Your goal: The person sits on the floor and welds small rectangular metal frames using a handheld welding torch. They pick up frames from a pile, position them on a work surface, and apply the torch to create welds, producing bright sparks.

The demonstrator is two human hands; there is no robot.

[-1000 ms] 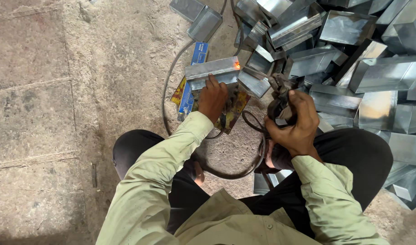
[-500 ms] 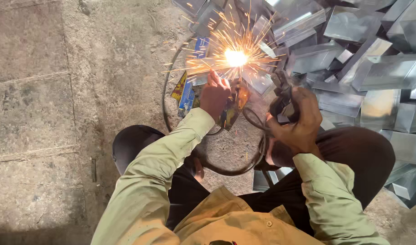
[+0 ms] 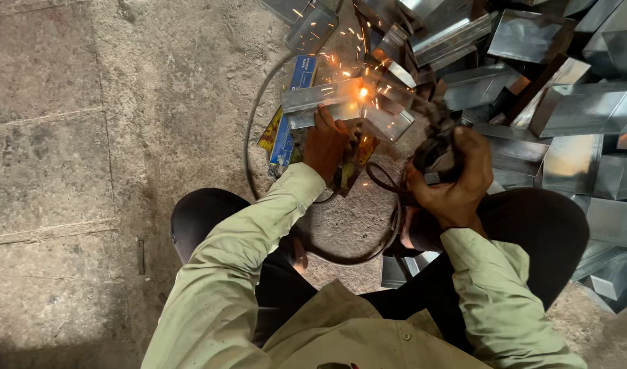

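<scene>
Two hands: both at work over a small metal piece, seen from above a person squatting on a concrete floor (image 3: 88, 171).
Floor: rough grey concrete with straight joint lines on the left side.
Metal pile: a heap of shiny folded sheet-metal channels (image 3: 573, 109) fills the upper right of the view, lying at many angles and overlapping.
Person: pale green sleeves and dark trousers, knees spread to either side of the work.
Cable: a dark cable (image 3: 248, 147) loops over the floor from the top of the view, round under the left forearm and back toward the right hand.
Workpiece: a short sheet-metal channel (image 3: 320, 102) lies just in front of the pile, on top of flattened blue and yellow cardboard packets (image 3: 286, 133).
Left hand (image 3: 325, 142): fingers curled down, pressing on the near edge of the workpiece and steadying it.
Right hand (image 3: 457, 179): closed in a tight fist around a dark welding holder (image 3: 433, 140), which points up and left toward the workpiece.
Arc: a bright orange glow (image 3: 362, 91) sits at the right end of the workpiece, where it meets another folded piece.
Sparks: small orange flecks scatter around the glow and up over the nearest channels.
</scene>
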